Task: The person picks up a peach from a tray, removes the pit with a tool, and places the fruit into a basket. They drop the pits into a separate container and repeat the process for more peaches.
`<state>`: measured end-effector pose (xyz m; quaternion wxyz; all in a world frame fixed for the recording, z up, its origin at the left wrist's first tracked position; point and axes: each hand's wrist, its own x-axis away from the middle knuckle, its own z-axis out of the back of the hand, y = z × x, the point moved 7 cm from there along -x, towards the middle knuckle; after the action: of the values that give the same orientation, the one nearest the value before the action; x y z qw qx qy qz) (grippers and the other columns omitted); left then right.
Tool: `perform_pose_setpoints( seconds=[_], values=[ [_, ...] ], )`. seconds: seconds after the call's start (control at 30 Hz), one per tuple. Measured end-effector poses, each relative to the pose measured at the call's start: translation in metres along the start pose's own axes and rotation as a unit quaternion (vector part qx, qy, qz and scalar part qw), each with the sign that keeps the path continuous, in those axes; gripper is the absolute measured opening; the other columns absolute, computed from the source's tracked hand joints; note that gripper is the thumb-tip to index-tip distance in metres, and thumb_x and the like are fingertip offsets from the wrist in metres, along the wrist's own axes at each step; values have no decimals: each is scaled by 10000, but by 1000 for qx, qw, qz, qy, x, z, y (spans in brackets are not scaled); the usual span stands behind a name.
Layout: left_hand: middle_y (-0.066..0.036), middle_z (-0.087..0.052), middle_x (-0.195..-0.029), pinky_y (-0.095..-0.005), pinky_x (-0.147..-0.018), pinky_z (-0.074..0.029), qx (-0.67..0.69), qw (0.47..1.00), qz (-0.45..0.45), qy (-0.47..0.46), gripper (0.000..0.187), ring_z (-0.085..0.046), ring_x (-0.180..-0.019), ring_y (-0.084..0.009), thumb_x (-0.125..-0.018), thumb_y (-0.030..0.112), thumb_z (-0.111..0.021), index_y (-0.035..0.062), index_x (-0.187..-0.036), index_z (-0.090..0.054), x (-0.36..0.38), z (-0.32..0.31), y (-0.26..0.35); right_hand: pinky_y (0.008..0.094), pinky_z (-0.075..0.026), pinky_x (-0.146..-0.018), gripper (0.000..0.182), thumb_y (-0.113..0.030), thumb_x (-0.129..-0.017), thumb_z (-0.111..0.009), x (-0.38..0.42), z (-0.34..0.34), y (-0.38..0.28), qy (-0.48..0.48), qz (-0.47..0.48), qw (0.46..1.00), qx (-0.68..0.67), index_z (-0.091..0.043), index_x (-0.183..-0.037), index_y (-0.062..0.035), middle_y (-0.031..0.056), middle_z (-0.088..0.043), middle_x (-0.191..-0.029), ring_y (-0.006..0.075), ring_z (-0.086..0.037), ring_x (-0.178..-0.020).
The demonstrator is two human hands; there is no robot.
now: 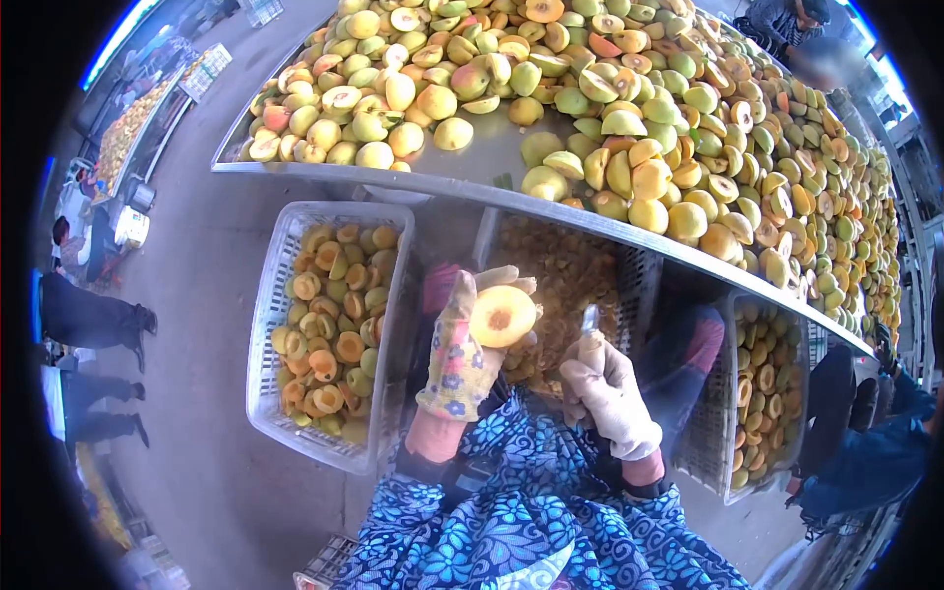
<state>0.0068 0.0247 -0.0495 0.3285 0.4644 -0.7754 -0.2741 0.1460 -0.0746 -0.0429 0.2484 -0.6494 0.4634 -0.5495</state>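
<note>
My left hand (466,346), in a pale flower-patterned glove, holds a peach half (503,316) with its cut face toward me. A brown-red hollow shows at the middle of the yellow flesh. To the right, my right hand (612,387), in a white glove, is closed round a small pitting tool (590,320) whose short metal tip points up; the fingers hide most of its handle. The tool is apart from the peach half. Below and behind both hands stands a crate (484,236) holding a mass of brownish bits, perhaps pits and scraps.
A metal table (462,167) heaped with whole and halved peaches runs across the front. A white crate (264,324) of peach halves stands at the left, another crate (729,433) at the right. People sit or stand at both sides, one close at the far right.
</note>
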Motion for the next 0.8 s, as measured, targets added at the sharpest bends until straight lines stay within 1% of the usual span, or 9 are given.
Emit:
perform_pose_setpoints(
  seconds=[0.03, 0.07, 0.13, 0.17, 0.2, 0.27, 0.63, 0.73, 0.8],
  values=[
    [-185, -650, -1139, -348, -793, -592, -39, 999, -15, -3, 378, -683, -954, -249, -1066, 307, -391, -4, -1245, -510, 2, 2, -2, 253, -444, -532, 173, -197, -939, -622, 2, -6, -6, -11, 28, 998, 56, -557, -975, -40, 4, -558, -699, 92, -523, -569],
    [-185, -650, -1139, -348, -793, -592, -43, 999, -12, 0, 378, -683, -954, -249, -1066, 307, -391, -4, -1245, -510, 4, 2, -6, 267, -457, -560, 183, -186, -931, -630, 4, -13, -11, -21, 56, 992, 111, -564, -982, -22, 18, -584, -710, 100, -560, -599],
    [-191, -646, -1118, -371, -776, -600, -39, 998, -36, 29, 439, -686, -936, -282, -1061, 382, -374, 9, -1237, -522, 7, 1, -8, 389, -481, -609, 223, -198, -923, -648, 5, -29, -24, -29, 180, 936, 299, -548, -997, -13, 189, -616, -727, 320, -644, -644],
    [-201, -637, -1103, -400, -797, -600, 86, 996, 15, 19, 463, -679, -939, -312, -1047, 428, -389, 26, -1222, -538, 11, -4, -10, 405, -481, -603, 221, -196, -922, -652, 3, -34, -24, -34, 189, 930, 315, -541, -993, -18, 215, -616, -741, 366, -637, -662],
    [-201, -637, -1103, -400, -797, -600, 84, 996, 17, 19, 463, -679, -939, -312, -1047, 428, -389, 26, -1222, -538, 14, -9, -9, 421, -482, -597, 220, -194, -921, -655, 2, -38, -25, -39, 197, 922, 330, -534, -989, -23, 242, -617, -755, 412, -630, -680],
    [-176, -652, -1034, -390, -796, -593, 66, 996, -17, 55, 536, -677, -917, -284, -999, 487, -490, -11, -1180, -573, 18, -13, -5, 432, -481, -593, 219, -189, -924, -650, -3, -41, -20, -39, 203, 923, 323, -525, -995, -24, 243, -620, -758, 420, -635, -695],
    [-144, -689, -976, -332, -769, -584, -72, 988, -93, 99, 483, -686, -848, -211, -1004, 435, -503, -11, -1043, -685, 24, -14, 6, 433, -478, -593, 232, -187, -933, -638, -11, -46, -20, -69, 225, 920, 314, -516, -1027, -13, 256, -619, -770, 428, -635, -723],
    [-138, -703, -928, -307, -741, -567, -104, 987, -83, 93, 456, -687, -826, -201, -1008, 401, -501, -9, -1020, -700, 26, -13, 7, 421, -479, -605, 234, -184, -935, -630, -15, -41, -16, -98, 195, 907, 360, -527, -1040, -2, 255, -620, -778, 423, -634, -724],
    [-128, -717, -874, -294, -720, -549, -172, 975, -98, 97, 473, -691, -795, -198, -1010, 399, -485, -17, -975, -709, 30, -15, 13, 408, -481, -618, 235, -184, -935, -626, -15, -44, -19, -174, 171, 910, 335, -547, -1057, 0, 248, -623, -783, 407, -641, -725]
  ],
)
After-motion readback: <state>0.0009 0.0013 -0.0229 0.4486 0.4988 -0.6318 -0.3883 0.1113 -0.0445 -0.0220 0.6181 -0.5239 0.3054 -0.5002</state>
